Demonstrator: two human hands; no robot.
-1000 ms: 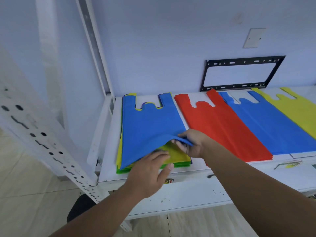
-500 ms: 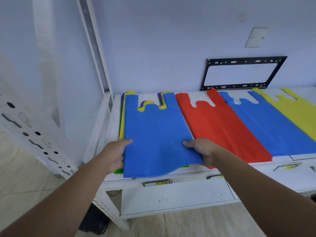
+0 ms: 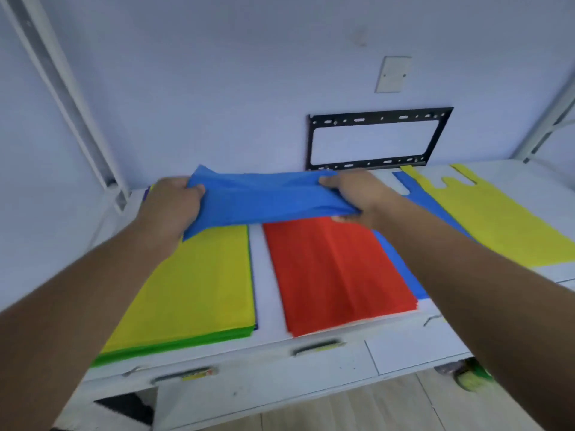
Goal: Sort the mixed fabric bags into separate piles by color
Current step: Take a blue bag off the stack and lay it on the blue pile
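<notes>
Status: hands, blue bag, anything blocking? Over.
Left hand and right hand each grip an end of the blue bag. Bag held above mixed stack and red pile. Blue pile beyond red; nothing blocking.

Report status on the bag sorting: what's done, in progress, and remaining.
Done: a red pile, a blue pile and a yellow pile lie side by side on the table. In hand: the left hand and right hand grip a blue bag lifted above the table. Left: the mixed stack, yellow on top with green edges beneath.
</notes>
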